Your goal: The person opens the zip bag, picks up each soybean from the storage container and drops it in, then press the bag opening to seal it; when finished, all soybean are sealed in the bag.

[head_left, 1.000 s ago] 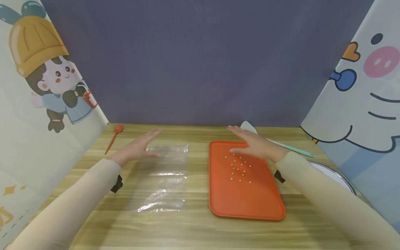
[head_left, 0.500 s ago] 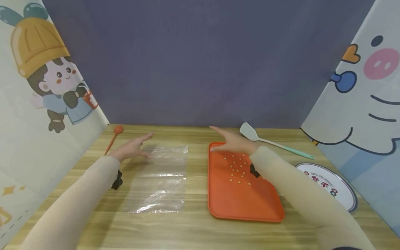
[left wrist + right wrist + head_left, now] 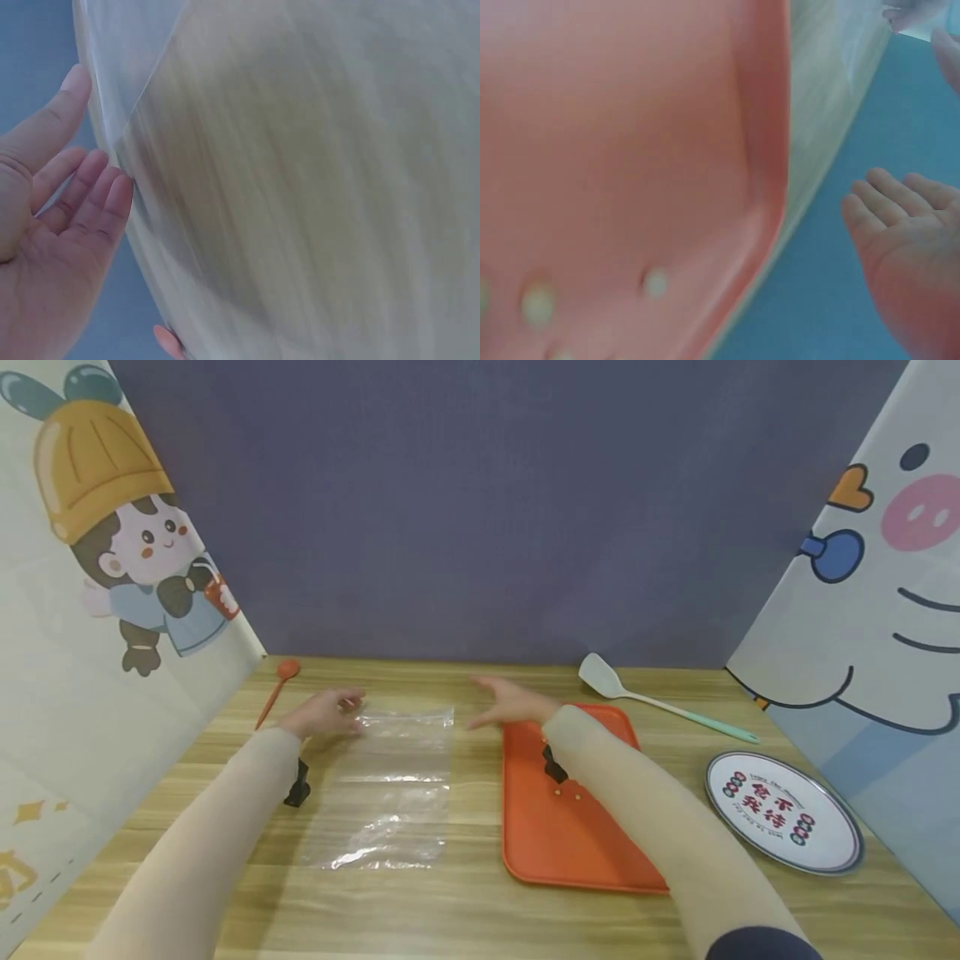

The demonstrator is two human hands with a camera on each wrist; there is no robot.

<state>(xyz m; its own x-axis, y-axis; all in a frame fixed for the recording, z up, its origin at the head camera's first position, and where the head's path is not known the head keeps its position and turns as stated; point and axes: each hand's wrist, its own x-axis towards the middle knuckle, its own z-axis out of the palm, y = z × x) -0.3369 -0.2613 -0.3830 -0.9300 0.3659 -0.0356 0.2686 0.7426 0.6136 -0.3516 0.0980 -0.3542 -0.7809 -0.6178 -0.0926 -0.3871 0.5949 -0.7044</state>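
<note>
A flat, clear plastic zip bag (image 3: 390, 822) lies on the table in the head view. My left hand (image 3: 322, 713) hovers at its upper left corner, fingers relaxed and slightly bent. In the left wrist view, that hand's fingertips (image 3: 120, 191) come right up to the edge of the bag (image 3: 135, 45), with the thumb apart from them. My right hand (image 3: 513, 703) reaches over the far left corner of an orange tray (image 3: 570, 856), thumb and fingers spread, holding nothing. Small pale round pieces (image 3: 558, 792) lie on the tray, mostly hidden by my right forearm.
An orange spoon (image 3: 288, 670) lies at the back left. Behind the tray is a spatula (image 3: 601, 677) with a pale head and green handle end. A white plate (image 3: 825, 852) with printed writing sits at the right. A dark panel (image 3: 480, 510) stands behind the table.
My right hand has moved left across the tray toward the bag, uncovering the spatula and plate. My left hand has lowered beside the bag's corner, its fingers drawing in.
</note>
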